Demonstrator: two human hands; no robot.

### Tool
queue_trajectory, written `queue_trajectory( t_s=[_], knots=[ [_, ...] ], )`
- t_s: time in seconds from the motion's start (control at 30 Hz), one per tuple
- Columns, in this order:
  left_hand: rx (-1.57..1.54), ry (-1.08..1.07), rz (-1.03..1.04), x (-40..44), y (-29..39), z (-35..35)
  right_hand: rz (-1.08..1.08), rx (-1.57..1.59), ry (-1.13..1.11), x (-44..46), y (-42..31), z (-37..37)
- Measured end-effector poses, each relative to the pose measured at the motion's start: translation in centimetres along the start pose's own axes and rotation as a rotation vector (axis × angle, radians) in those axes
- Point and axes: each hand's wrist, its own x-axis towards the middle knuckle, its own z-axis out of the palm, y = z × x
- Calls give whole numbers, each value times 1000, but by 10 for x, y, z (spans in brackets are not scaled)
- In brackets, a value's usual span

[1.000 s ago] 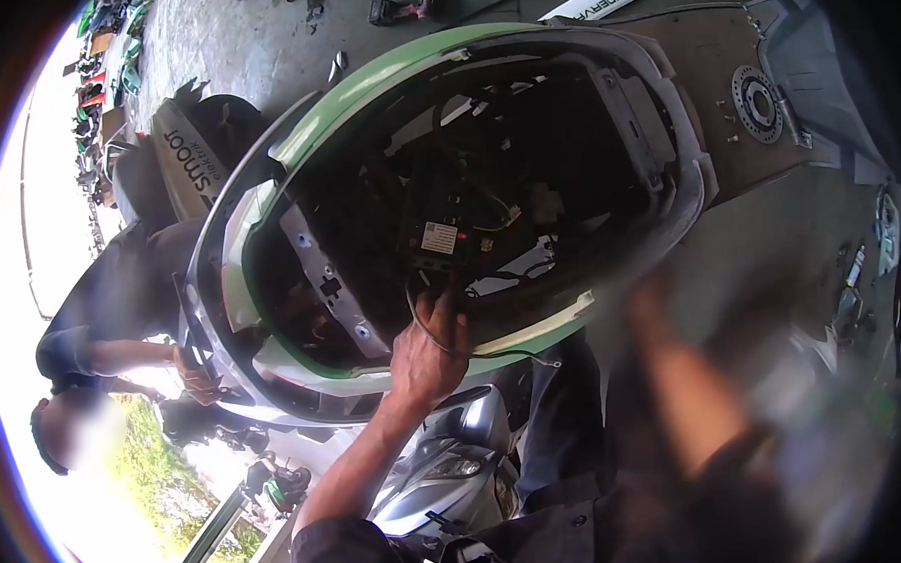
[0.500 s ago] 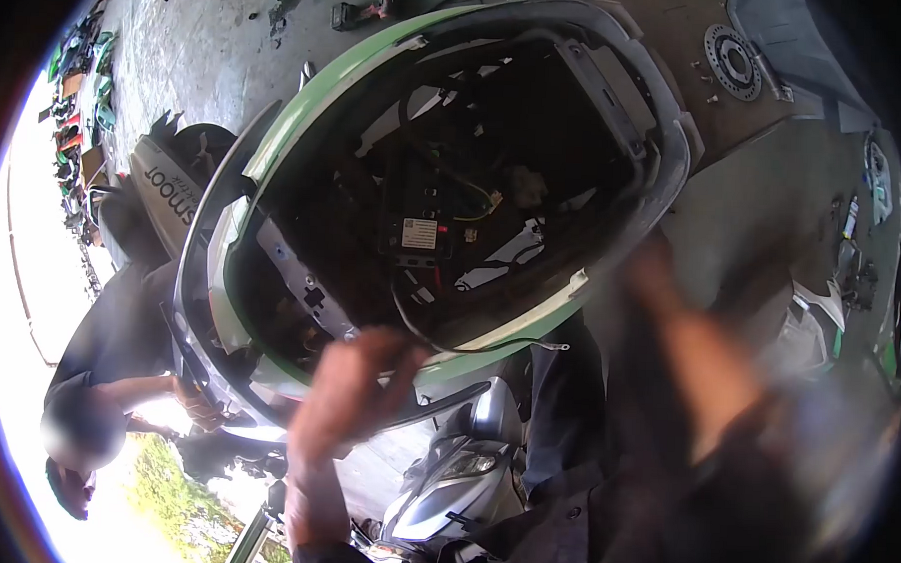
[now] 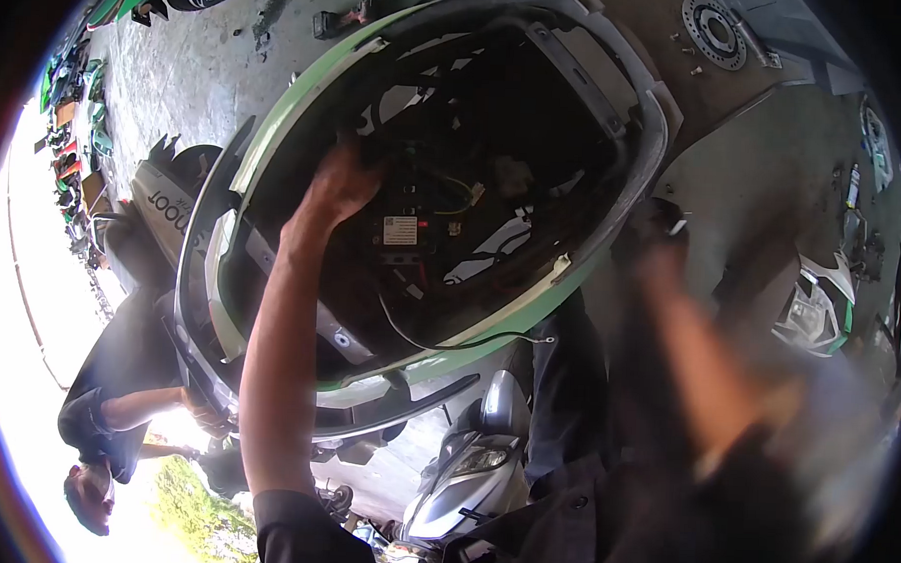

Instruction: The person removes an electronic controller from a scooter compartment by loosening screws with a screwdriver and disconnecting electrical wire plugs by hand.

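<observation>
A green body shell (image 3: 308, 100) is being seen in the middle of the view, right in front of the person's body, and the left hand (image 3: 343, 183) is being held inside its dark hollow. The fingers of that hand are being hidden by shadow and blur, so whether anything is being gripped cannot be told. Just beside the hand, a black box (image 3: 403, 216) with a white label (image 3: 401, 231) is being seen within the shell. A thin cable (image 3: 508, 333) is being draped over the near rim, its ring end (image 3: 550, 340) being seen just past the edge.

The right hand (image 3: 663, 229) is being held outside the shell, near its right edge. A small pale piece (image 3: 678, 227) is being seen at the blurred fingers, though whether it is being grasped cannot be told.

On the left, another person's hand (image 3: 205, 410) is being held at the shell's edge. A power drill (image 3: 355, 18) is being seen past the far rim, a metal disc (image 3: 696, 22) at the upper right, and a silver scooter (image 3: 463, 495) below the shell
</observation>
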Motion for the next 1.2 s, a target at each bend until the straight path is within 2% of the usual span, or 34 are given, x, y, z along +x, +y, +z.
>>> queue_trajectory(
  t_s=[0.03,0.1,0.13,0.2,0.27,0.33,0.37,0.47,0.5,0.53,0.6,0.77,0.83,0.9,0.97,1.13,1.2],
  knots=[
    [7,-12,-19,0,-3,0,129,131,42,0,-15,-3],
    [-145,-35,42,-1,0,-2,90,-8,128,-1,-99,-11],
    [-225,-47,75,0,2,-1,68,-8,86,2,-133,-14],
    [-136,-52,75,-1,4,-2,23,-8,-6,8,-194,-11],
    [-82,-101,67,-1,2,-6,-138,-117,-255,15,-251,1],
    [-66,-198,57,0,0,-10,-109,-306,-506,18,-304,24],
    [1,-141,87,-3,1,-12,-336,-377,-611,24,-304,40],
    [194,-25,135,-23,-1,-15,-601,-485,-956,31,-314,94],
    [253,-4,132,-27,-2,-16,-1033,-386,-770,33,-288,113],
    [310,17,129,-32,-3,-17,-844,-517,-987,35,-297,129],
    [314,40,132,-40,-1,-17,-415,-912,-1228,39,-299,176],
    [317,175,179,-51,-6,-10,-473,-877,-1277,42,-235,229],
    [325,282,213,-60,-5,-10,-398,-919,-1312,42,-223,235],
    [345,278,146,-72,4,-15,-368,-874,-1316,44,-209,232],
    [363,272,93,-86,7,-17,-397,-810,-1277,49,-217,224],
    [418,266,71,-100,3,-17,-92,-780,-1263,37,-293,206],
    [414,275,41,-106,8,-19,-742,-643,-987,35,-274,209]
  ],
)
